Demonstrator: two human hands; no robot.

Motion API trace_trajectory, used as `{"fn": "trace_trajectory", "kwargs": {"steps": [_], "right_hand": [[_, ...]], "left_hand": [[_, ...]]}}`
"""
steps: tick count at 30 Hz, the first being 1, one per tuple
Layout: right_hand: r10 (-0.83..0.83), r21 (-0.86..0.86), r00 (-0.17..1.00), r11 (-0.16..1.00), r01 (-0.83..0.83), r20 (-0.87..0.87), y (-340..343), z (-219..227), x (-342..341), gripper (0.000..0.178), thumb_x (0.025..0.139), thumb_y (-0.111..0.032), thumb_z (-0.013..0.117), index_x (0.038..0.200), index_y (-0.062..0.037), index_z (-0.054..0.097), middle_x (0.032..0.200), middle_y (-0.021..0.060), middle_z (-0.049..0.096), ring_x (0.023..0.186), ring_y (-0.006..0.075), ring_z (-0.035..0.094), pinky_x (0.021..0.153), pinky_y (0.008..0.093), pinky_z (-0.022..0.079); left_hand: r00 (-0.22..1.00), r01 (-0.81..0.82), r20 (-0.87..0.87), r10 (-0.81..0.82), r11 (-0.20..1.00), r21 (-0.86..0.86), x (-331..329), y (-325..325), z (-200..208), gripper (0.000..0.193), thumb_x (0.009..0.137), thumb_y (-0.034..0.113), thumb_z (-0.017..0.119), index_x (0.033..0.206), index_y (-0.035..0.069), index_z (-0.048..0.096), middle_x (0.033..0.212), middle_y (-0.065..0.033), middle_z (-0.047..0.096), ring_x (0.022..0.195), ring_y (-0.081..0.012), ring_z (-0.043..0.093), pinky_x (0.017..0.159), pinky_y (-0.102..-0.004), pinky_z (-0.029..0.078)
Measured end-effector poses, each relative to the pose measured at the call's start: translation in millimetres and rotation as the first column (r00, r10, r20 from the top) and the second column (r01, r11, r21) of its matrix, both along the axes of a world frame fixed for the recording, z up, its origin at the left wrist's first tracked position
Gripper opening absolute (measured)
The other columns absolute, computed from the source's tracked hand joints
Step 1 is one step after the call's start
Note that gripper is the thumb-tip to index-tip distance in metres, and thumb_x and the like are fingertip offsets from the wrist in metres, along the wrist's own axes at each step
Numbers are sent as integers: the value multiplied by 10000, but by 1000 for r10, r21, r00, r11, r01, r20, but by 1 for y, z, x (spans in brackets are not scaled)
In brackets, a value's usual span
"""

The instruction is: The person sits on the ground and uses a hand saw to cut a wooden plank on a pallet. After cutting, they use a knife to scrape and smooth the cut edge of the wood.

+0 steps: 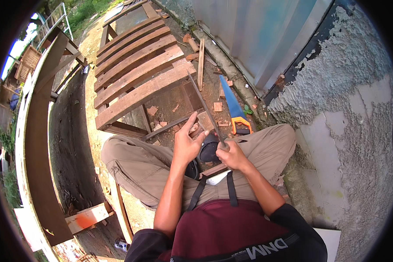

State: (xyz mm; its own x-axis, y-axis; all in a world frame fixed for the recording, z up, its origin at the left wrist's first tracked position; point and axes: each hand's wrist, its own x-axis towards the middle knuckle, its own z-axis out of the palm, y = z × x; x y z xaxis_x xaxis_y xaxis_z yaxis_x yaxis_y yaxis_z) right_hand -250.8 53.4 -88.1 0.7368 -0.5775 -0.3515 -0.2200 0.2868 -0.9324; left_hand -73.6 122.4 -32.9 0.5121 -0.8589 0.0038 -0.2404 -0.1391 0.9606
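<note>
My right hand [231, 155] is closed round the handle end of a long, narrow dark blade [204, 105], seen nearly edge-on, so I cannot tell its exact kind. It slants up and left, past a small wooden block [205, 120]. My left hand [187, 140] has its index finger and thumb about that block's left and near sides; its other fingers are mostly hidden. Beyond both hands stands a slatted wooden frame [139, 97], its nearest curved rail close to the blade's tip. A blue handsaw [232, 98] with an orange and black handle lies to the right.
Wood offcuts [218, 106] litter the ground between my legs and the frame. A loose wooden strip [201, 65] lies beyond the saw. On the right rises a rough grey wall [345, 65], beside a corrugated metal panel [249, 39]. A long wooden structure [43, 131] stands at left, near a can [121, 244].
</note>
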Motion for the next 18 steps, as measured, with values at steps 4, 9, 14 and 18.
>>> {"fn": "trace_trajectory", "kwargs": {"steps": [4,9,14,18], "right_hand": [[-29,215,997,977,13,74,-5,5,3,176,927,-171,649,826,-45,579,626,32,574,511,109,548,474,302,431],[-207,-464,966,848,257,156,19,62,6,235,945,-213,699,890,-6,604,672,81,638,552,130,619,535,313,464],[-146,-515,883,765,386,446,32,130,-8,230,932,-172,701,866,14,583,655,85,628,535,117,604,538,300,452],[-260,-439,946,839,320,193,21,66,10,188,876,-130,669,805,21,581,615,98,614,567,172,593,570,354,473]], "left_hand": [[999,14,40,-12,999,-33,2,-9,-7,673,896,44,744,1511,19,471,1351,-239,642,1192,-234,656,981,-364,548],[996,0,89,6,998,-67,5,-6,-12,645,900,21,728,1498,19,488,1338,-238,647,1191,-233,656,993,-367,545],[999,-28,19,29,998,-47,3,-4,-4,645,894,-4,720,1494,1,482,1369,-261,615,1208,-234,642,1006,-355,545],[999,1,-32,-4,995,-98,3,-8,-7,648,892,-6,719,1492,-13,474,1389,-262,599,1229,-230,627,1011,-353,546]]}}
